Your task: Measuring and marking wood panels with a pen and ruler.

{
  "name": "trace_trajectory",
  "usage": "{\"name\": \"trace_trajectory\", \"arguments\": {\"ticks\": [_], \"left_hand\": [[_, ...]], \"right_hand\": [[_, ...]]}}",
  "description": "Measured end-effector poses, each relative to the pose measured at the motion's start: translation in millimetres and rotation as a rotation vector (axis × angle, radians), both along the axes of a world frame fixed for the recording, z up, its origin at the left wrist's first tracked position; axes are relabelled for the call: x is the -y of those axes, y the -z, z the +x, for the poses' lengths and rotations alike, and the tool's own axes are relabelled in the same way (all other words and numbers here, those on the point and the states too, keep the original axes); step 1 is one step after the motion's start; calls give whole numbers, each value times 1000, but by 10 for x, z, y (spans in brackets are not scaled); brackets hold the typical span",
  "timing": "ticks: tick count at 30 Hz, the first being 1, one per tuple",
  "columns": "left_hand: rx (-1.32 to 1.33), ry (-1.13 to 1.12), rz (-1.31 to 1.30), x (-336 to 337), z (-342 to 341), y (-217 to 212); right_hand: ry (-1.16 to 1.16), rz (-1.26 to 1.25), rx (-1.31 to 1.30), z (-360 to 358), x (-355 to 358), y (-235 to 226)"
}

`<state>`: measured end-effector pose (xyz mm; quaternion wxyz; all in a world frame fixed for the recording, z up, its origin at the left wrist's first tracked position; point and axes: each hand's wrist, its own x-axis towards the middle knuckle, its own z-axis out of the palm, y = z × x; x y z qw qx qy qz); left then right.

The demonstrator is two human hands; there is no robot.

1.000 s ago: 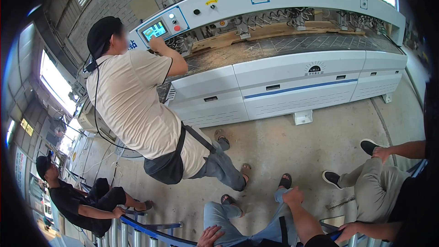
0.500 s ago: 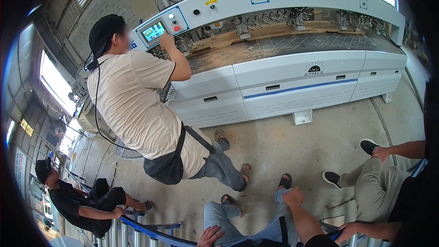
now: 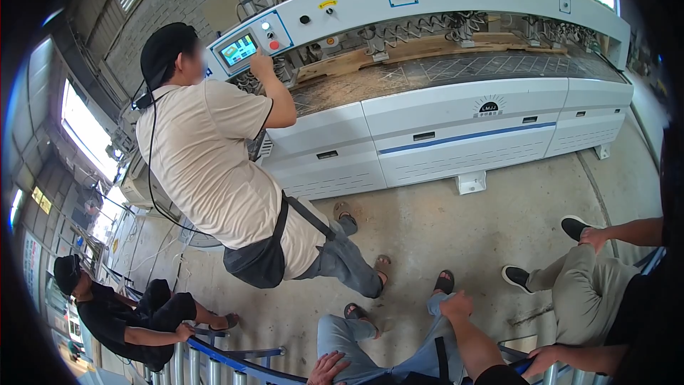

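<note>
My left hand [image 3: 328, 368] lies on my left thigh with its fingers spread on the blue jeans [image 3: 347, 342]. Closed over my right knee rests my right hand [image 3: 457, 305], its fingers curled, and I make out nothing in it. Ahead, a co-worker in a beige shirt [image 3: 214, 150] stands at a long white machine [image 3: 456, 125]. This person's raised hand [image 3: 261, 65] is at the lower right edge of the lit touch screen [image 3: 237, 50]. Wooden boards [image 3: 413, 50] lie on the machine's dusty bed, under a row of clamp-like units with coiled hoses.
A red button [image 3: 273, 45] sits beside the screen. At the left, a person in black [image 3: 107, 317] sits on a blue roller conveyor [image 3: 242, 365]. Another seated person's khaki trousers [image 3: 591, 299] are close on my right. A metal foot [image 3: 471, 182] of the machine stands on the concrete floor.
</note>
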<state>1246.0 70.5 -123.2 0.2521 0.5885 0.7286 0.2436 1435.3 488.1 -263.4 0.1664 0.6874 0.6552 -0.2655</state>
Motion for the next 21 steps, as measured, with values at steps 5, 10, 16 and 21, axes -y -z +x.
{"name": "trace_trajectory", "arguments": {"ticks": [5,10,16,21], "left_hand": [[-4,8,25,-16,-5,-38],[-74,-8,123,5,-31,121],[-77,25,97,185,-74,390],[-72,-3,168,227,-77,437]], "right_hand": [[2,-20,5,0,-3,9],[-28,17,-12,40,-7,128],[-177,110,-17,115,-69,399],[-231,120,-109,263,-194,738]]}}
